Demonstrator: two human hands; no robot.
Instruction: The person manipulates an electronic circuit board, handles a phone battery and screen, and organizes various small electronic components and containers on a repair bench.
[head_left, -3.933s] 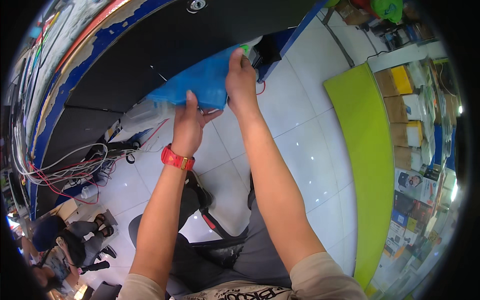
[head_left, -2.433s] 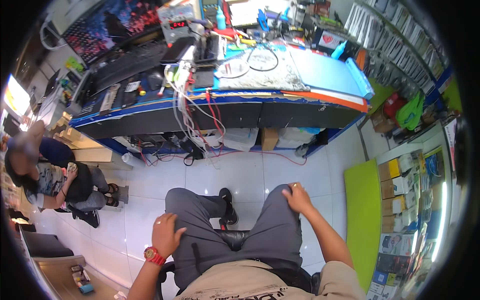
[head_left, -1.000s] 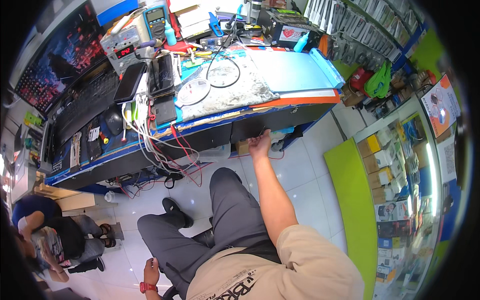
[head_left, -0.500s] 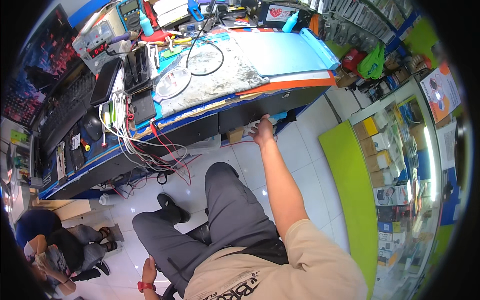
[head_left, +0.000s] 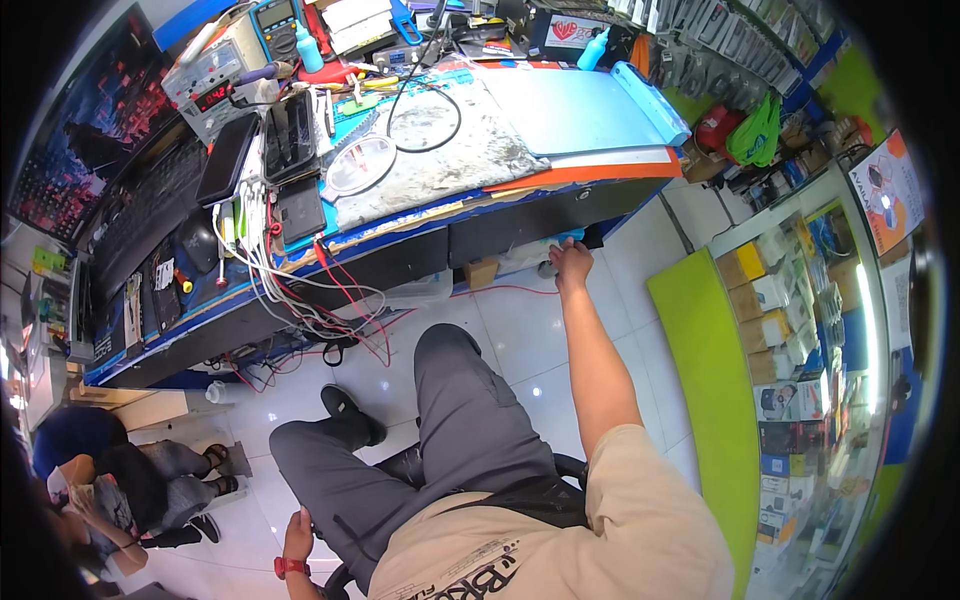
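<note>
My right hand (head_left: 572, 262) reaches to the low space under the desk's black drawer front (head_left: 520, 228). Its fingers are loosely bent and apart, beside a light blue and clear plastic bundle (head_left: 538, 250). A small grey round thing (head_left: 546, 269) shows by the thumb; whether they touch is unclear. Left of the bundle stands a small brown cardboard box (head_left: 481, 273). My left hand (head_left: 298, 536), with a red watch (head_left: 291, 568) at the wrist, hangs low beside my left thigh. Its fingers are partly hidden against the leg.
On the desk lie a stained work mat (head_left: 440, 150), a blue sheet (head_left: 575, 110), phones and a magnifier (head_left: 361, 165). Loose cables (head_left: 300, 290) hang over its front edge. A glass display case (head_left: 800, 350) and green bench (head_left: 705, 390) stand right. Another person (head_left: 110, 490) sits lower left.
My right hand has moved right along the space under the drawer, showing more of the plastic bundle. The view has shifted slightly. My left hand stays by my thigh.
</note>
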